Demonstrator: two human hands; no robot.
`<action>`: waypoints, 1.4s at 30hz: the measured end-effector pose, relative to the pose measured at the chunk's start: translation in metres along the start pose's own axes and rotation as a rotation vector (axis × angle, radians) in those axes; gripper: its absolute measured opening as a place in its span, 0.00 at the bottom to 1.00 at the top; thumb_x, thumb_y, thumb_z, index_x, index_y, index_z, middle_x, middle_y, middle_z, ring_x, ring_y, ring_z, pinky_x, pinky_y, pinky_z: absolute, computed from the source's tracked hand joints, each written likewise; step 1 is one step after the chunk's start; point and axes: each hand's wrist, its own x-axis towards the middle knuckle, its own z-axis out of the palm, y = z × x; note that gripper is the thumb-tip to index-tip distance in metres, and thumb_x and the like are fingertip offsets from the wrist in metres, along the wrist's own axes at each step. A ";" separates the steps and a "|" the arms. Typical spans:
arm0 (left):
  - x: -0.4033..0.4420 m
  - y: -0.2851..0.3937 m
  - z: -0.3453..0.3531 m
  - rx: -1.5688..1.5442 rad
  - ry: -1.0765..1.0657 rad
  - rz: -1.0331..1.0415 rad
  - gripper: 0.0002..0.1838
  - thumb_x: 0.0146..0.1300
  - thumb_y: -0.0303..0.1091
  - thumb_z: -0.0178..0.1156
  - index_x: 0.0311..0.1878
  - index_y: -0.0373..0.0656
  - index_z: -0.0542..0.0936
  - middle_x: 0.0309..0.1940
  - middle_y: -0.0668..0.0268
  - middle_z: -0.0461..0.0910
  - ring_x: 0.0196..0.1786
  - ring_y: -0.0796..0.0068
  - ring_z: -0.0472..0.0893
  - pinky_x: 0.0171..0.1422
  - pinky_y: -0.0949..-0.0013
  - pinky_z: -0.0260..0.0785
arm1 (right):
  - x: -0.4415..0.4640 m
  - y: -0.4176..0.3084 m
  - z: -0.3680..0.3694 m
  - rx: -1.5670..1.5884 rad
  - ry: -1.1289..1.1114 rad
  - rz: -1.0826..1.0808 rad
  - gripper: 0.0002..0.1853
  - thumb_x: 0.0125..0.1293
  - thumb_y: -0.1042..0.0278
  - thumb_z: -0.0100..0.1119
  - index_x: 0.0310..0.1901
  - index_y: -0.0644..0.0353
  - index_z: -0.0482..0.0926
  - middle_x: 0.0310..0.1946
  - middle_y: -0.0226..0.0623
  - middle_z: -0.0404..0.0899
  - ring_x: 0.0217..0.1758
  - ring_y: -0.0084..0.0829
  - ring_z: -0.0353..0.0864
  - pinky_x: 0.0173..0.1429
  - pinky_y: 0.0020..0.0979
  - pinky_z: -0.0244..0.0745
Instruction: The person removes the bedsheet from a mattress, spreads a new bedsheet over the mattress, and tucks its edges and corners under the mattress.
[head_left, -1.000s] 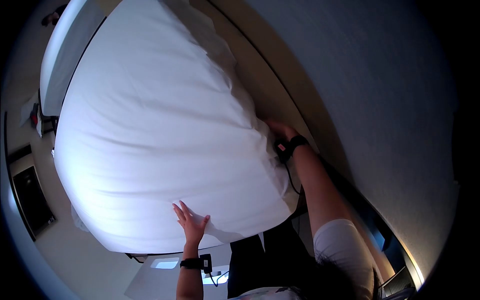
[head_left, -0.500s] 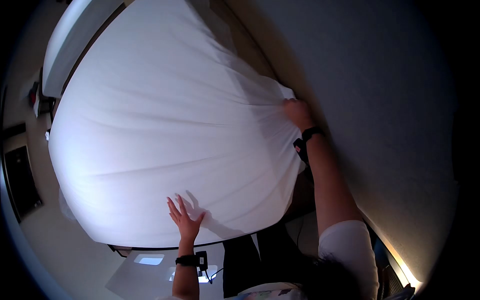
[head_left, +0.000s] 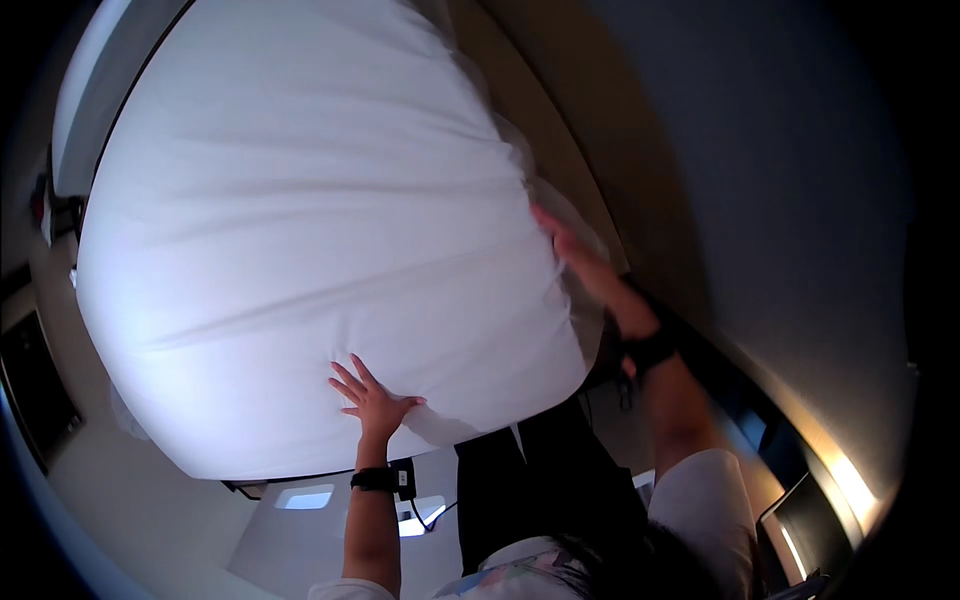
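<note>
The white sheet [head_left: 300,230] spans the bed, its rumpled right edge bordering the brown headboard [head_left: 560,140]. The left hand [head_left: 375,408] lies near the front edge, grip spread apart; the right hand [head_left: 575,245] meets the rumpled edge, its grip unclear.

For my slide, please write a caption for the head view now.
Left hand spread on a creased white sheet, right hand at its edge beside the headboard.

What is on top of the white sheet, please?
The left hand lies spread on the white sheet; the right hand is at its edge. The palm hides the cloth beneath.
</note>
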 end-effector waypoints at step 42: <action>0.071 0.057 0.003 0.183 0.526 0.868 0.32 0.59 0.40 0.42 0.65 0.32 0.56 0.68 0.49 0.52 0.71 0.47 0.47 0.72 0.43 0.31 | 0.099 0.002 0.154 -1.327 -0.432 -0.699 0.22 0.61 0.60 0.50 0.58 0.43 0.70 0.65 0.26 0.61 0.70 0.26 0.53 0.73 0.39 0.43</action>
